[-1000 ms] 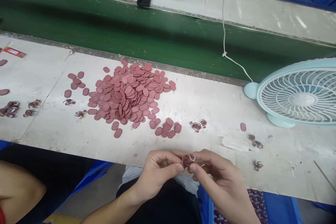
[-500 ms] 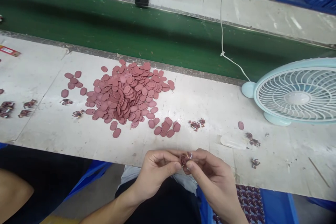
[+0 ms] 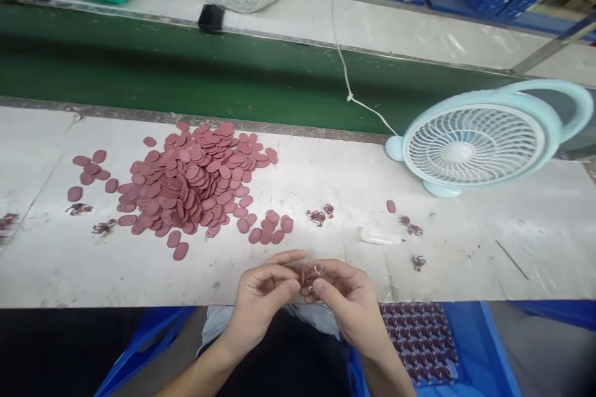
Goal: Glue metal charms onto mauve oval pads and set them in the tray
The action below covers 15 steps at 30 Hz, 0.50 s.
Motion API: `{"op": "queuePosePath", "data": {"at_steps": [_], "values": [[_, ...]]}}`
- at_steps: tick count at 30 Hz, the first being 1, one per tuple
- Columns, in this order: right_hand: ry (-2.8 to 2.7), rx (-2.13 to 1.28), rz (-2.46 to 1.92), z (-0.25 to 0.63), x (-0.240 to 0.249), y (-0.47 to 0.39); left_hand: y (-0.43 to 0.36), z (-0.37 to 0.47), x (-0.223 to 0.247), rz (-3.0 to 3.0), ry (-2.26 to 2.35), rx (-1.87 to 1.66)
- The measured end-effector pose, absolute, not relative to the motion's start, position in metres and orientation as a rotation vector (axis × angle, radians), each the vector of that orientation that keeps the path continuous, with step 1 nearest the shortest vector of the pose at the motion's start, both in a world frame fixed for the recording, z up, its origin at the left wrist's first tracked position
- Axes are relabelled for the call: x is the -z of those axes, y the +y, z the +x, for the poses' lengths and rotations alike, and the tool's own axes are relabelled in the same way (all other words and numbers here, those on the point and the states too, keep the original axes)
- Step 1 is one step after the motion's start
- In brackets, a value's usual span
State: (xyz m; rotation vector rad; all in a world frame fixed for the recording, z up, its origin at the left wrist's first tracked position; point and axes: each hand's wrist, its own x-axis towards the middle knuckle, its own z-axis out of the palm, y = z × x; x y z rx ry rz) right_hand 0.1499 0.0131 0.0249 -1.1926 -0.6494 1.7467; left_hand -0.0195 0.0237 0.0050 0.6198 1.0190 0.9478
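Observation:
Near the table's front edge, my left hand and my right hand meet around a small dark red figure with white bits. The fingertips of both hands pinch it, and what looks like a reddish oval piece shows at its left side. Beyond my hands lies a big heap of flat reddish oval discs, with a smaller group of discs nearer to me. More small figures rest on the white table past my hands.
A light blue fan stands at the right. Nearby are a clear white tube and a thin stick. Below the front edge, a blue crate holds rows of figures. A green strip runs behind the table.
The camera view has turned right, so table items appear further left. Both hands still pinch the figure, which is now tilted differently, and a left finger is raised more.

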Motion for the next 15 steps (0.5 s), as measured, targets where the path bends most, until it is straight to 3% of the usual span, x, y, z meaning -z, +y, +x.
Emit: {"op": "queuePosePath", "data": {"at_steps": [4,11,15], "values": [[-0.595,-1.552,-1.300,0.179,-0.025,-0.017,0.017,-0.021,0.003,0.751,1.028,-0.850],[-0.435,-0.686,-2.003,0.334,-0.019,-0.155,0.014,-0.044,0.027,1.196,1.171,-0.569],[-0.325,-0.537,-2.471,0.419,0.011,-0.237,0.013,-0.049,0.033,1.347,1.235,-0.452]]}}
